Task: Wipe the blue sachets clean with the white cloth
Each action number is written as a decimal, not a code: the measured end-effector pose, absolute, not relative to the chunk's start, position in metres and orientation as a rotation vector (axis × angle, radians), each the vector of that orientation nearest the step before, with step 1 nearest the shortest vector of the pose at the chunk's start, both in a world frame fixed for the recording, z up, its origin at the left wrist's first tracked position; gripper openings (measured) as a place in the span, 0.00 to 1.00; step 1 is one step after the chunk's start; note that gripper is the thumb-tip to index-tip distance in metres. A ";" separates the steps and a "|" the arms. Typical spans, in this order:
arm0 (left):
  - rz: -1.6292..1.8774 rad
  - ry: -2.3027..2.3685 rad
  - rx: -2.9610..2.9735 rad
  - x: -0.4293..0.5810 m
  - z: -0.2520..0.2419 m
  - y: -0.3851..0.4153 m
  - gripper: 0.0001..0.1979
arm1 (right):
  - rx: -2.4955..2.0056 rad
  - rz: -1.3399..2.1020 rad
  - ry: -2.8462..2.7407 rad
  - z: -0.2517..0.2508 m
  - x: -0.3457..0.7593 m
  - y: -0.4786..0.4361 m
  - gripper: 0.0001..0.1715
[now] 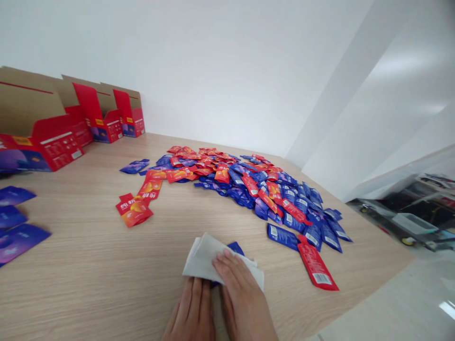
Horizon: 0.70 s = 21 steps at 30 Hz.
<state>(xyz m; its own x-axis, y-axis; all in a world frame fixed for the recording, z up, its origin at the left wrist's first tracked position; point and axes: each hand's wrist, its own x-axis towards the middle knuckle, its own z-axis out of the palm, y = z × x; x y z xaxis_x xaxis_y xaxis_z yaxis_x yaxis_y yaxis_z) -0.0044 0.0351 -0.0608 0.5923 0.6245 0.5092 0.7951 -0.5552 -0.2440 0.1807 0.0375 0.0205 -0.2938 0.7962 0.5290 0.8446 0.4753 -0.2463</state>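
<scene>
My left hand [192,310] and my right hand [241,298] lie side by side at the near edge of the wooden table [88,274]. Both rest on a white cloth [206,258], fingers stretched out flat. The cloth covers a blue packet [235,247], of which only a corner shows. Beyond the hands lies a broad pile of red and blue packets [249,182]. A single red packet [316,267] and a blue one [282,236] lie closest on the right.
Several open red cardboard boxes [39,137] stand at the back left against the white wall. Flat blue sheets [16,222] lie at the left edge. A few red packets [134,210] sit apart left of the pile. Right of the table the floor holds bins and clutter [412,222].
</scene>
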 end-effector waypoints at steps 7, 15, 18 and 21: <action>-0.621 -1.117 -2.305 -0.003 -0.046 0.038 0.34 | -1.712 -0.132 -1.794 0.028 0.238 0.034 0.24; -0.628 -1.229 -2.333 -0.004 -0.061 0.025 0.31 | -1.299 -0.046 -2.029 0.037 0.176 0.028 0.33; -0.604 -1.210 -2.348 -0.001 -0.055 0.021 0.26 | -1.278 -0.047 -2.173 0.031 0.176 0.031 0.36; -0.623 -1.347 -2.343 0.006 -0.040 0.016 0.33 | -1.520 -0.077 -2.023 0.028 0.207 0.034 0.31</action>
<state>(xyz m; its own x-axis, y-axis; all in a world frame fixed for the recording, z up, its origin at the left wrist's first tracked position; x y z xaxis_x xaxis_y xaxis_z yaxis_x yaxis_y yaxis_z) 0.0055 0.0156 -0.0397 0.4464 0.7121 0.5419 0.8740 -0.4770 -0.0931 0.2072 0.0337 0.0279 -0.1635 0.8556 0.4911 0.8906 0.3422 -0.2997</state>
